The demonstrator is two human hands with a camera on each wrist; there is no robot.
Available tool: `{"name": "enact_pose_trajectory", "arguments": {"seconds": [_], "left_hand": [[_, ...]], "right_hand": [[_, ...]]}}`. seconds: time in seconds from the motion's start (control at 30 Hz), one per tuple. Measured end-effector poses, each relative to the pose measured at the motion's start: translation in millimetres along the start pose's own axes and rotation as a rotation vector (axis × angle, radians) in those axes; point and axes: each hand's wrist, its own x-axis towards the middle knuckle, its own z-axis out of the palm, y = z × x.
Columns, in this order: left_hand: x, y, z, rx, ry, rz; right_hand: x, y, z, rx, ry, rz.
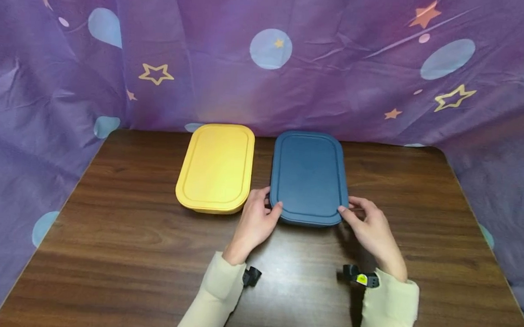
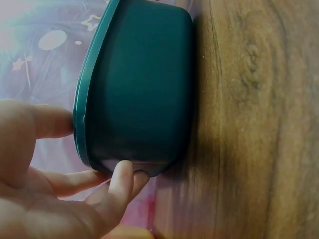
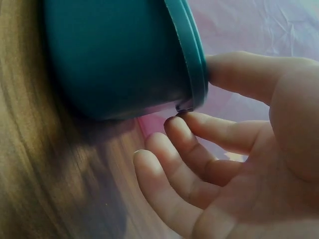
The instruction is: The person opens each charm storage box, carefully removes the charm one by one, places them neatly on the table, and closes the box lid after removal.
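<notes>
A blue food container (image 1: 309, 177) with a fitted lid sits toward the back of the table, and in the wrist views its deep wall (image 2: 144, 84) looks teal. My left hand (image 1: 256, 218) holds its near left corner, thumb on top of the lid and fingers under the rim and along the side. At the near right corner, my right hand (image 1: 370, 230) pinches the lid's rim (image 3: 192, 59) between thumb and forefinger. Its other fingers are bent beside the wall. The lid lies level on the container in the head view.
To the left stands a yellow lidded container (image 1: 216, 166), close beside my left hand. Both containers rest on a brown wood-grain table (image 1: 125, 235). A purple curtain (image 1: 222, 46) with stars hangs right behind the table's far edge and along both sides.
</notes>
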Motion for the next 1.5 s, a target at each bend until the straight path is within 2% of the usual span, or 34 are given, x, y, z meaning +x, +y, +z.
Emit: {"name": "enact_pose_trajectory", "arguments": {"seconds": [0.23, 0.83, 1.13, 1.33, 1.5], "left_hand": [[-1.6, 2.5, 0.3, 0.030, 0.038, 0.027], [-1.2, 4.5, 3.5, 0.066, 0.057, 0.050], [-1.0, 8.3, 3.8, 0.049, 0.063, 0.057], [-1.2, 10.0, 4.6, 0.037, 0.071, 0.034], [-2.0, 11.5, 4.1, 0.012, 0.100, 0.045]], "right_hand": [[-1, 0, 2, -0.004, 0.026, 0.007], [1, -4, 1, 0.008, 0.044, 0.007], [1, -9, 1, 0.030, 0.067, 0.016], [0, -11, 0, 0.059, 0.078, 0.045], [1, -13, 0, 0.103, 0.125, 0.067]]}}
